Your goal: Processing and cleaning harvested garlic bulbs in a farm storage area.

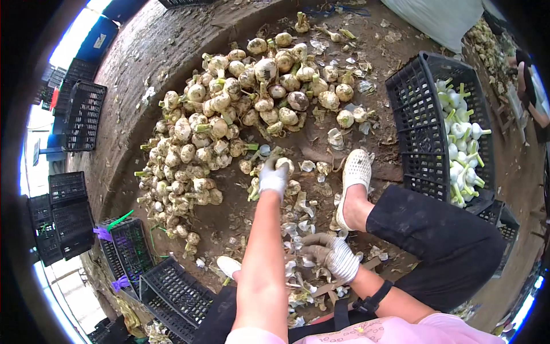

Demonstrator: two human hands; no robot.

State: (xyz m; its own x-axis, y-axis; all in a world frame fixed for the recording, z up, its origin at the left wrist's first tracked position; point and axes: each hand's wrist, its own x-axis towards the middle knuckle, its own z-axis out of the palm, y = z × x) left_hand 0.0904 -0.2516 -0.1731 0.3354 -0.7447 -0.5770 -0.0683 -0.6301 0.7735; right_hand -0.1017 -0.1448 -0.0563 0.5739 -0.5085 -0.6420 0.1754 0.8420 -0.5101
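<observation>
My left hand [274, 177], in a soiled white work glove, reaches down to the ground at the near edge of a heap of garlic bulbs [219, 103]. Its fingertips are against a dirty garlic bulb [285, 164]; whether they grip it is unclear. Closer to me, my right hand [330, 254] wears a striped, soiled glove and hovers above scattered garlic skins [304, 206]. Its fingers are loosely bent and apart, with nothing visible in them. Beyond my right knee, peeled-looking white garlic bulbs [464, 142] with short green stems fill part of a black plastic crate [419, 124].
Black crates [176, 292] lie at lower left, one pair [126, 249] with purple ties. More crates [84, 116] stand along the left side. A large white sack [438, 19] is at the upper right. Another person's arm [533, 103] shows at the right rim. My shoe [357, 170] rests beside the skins.
</observation>
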